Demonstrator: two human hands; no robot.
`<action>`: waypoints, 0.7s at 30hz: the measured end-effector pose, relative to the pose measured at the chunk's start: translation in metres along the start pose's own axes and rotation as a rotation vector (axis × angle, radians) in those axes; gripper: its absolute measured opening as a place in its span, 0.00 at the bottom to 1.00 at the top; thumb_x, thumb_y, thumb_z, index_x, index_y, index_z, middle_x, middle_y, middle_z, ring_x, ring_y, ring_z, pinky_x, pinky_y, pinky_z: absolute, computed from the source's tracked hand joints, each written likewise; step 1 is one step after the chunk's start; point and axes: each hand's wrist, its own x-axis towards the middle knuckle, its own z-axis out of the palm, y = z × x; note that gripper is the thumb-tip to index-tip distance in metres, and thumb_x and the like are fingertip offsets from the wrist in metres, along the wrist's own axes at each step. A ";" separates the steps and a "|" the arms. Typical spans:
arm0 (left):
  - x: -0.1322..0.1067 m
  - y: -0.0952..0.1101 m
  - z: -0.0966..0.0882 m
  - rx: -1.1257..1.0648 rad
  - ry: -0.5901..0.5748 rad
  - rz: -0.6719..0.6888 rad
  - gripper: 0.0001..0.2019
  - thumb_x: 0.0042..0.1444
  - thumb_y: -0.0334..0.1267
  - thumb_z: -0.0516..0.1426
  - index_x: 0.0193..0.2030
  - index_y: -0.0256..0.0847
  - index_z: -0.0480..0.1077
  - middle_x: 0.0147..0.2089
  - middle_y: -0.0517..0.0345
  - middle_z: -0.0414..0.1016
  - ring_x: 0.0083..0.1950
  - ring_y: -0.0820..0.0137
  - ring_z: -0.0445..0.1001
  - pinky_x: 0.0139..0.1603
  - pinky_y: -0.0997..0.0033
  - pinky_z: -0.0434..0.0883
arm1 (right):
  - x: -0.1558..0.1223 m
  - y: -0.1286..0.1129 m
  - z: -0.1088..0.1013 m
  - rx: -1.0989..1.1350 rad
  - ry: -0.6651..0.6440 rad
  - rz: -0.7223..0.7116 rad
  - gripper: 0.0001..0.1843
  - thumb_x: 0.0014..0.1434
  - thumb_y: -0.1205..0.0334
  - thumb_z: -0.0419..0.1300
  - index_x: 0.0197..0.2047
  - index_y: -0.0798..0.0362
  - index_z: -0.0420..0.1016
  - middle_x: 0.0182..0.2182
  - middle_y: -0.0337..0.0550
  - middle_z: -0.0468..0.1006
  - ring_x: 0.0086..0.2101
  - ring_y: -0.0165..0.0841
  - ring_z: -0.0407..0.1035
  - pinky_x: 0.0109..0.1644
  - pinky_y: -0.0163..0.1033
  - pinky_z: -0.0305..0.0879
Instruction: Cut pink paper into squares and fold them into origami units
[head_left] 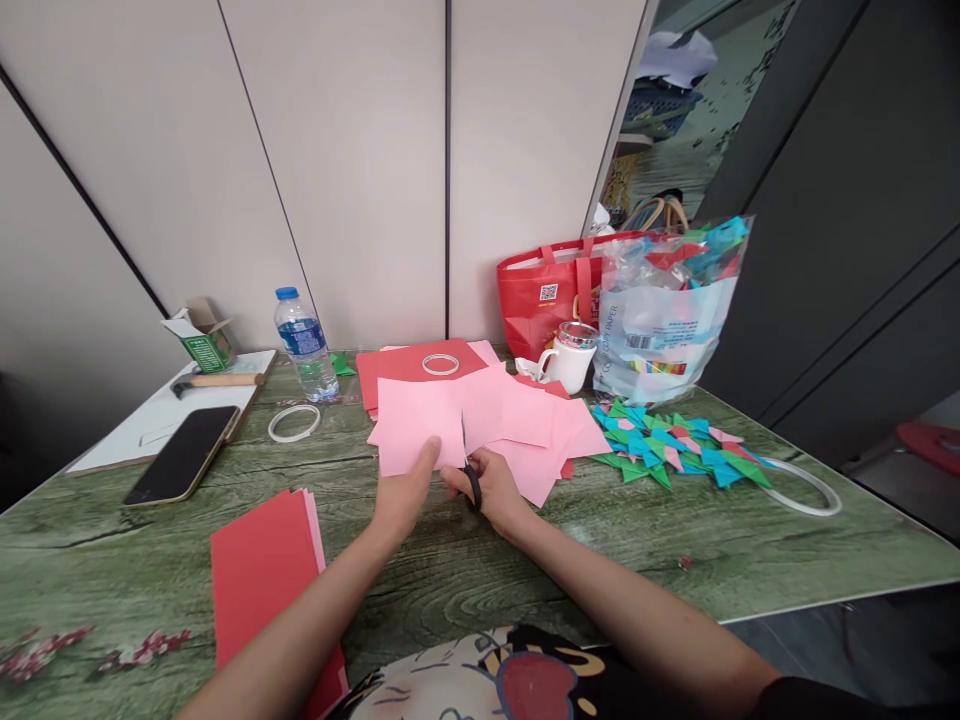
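A pink sheet of paper (416,425) is pinched along its lower edge by my left hand (405,490), thumb on top. My right hand (495,490) is closed around the dark handles of a pair of scissors (472,484). Their blades sit in a cut that runs up into the sheet from its near edge, beside my left thumb. Under and to the right of it lie more pink sheets (532,465). Behind them rests a red sheet (382,375) with a roll of white tape (440,364) on it.
Red and pink paper (262,570) lies stacked at the near left. A phone (184,455), hammer (225,380), water bottle (306,345) and tape roll (294,424) are on the left. Folded paper pieces (675,445), a white mug (571,362), a red bag (525,300) and a plastic bag (660,320) occupy the right.
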 end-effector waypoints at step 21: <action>0.018 0.014 -0.007 -0.091 0.175 0.306 0.17 0.45 0.40 0.59 0.43 0.35 0.70 0.41 0.51 0.76 0.45 0.69 0.72 0.46 0.72 0.68 | -0.005 -0.008 -0.005 -0.031 -0.490 0.043 0.19 0.42 0.51 0.64 0.33 0.55 0.70 0.16 0.33 0.68 0.18 0.26 0.62 0.23 0.31 0.58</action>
